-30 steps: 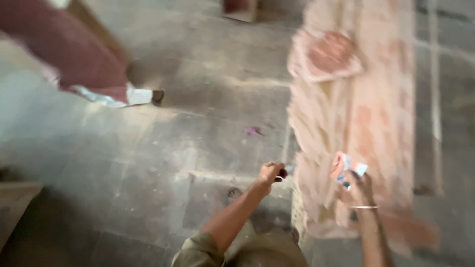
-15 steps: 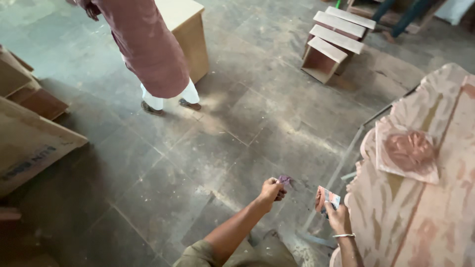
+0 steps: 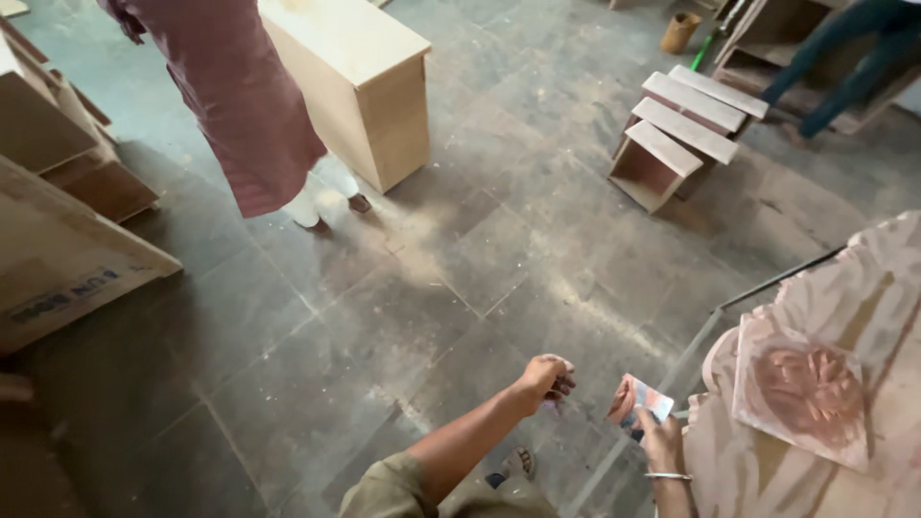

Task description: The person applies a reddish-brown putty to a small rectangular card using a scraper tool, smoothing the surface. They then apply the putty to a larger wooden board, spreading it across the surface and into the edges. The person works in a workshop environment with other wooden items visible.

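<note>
A small packet (image 3: 637, 398) in the right hand (image 3: 660, 436), contents hidden.

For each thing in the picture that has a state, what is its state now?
left hand: closed in a fist, something small inside, too hidden to name
right hand: holding a small packet
small packet: held up, tilted
carved panel: lying flat on the patterned board
patterned board: lying flat
open wooden boxes: on their sides, empty
wooden cabinet: upright on the floor

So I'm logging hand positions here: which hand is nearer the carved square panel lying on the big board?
Right. The right hand, holding a small card, is just left of the carved square panel; the closed left hand sits farther left, over the floor.
</note>
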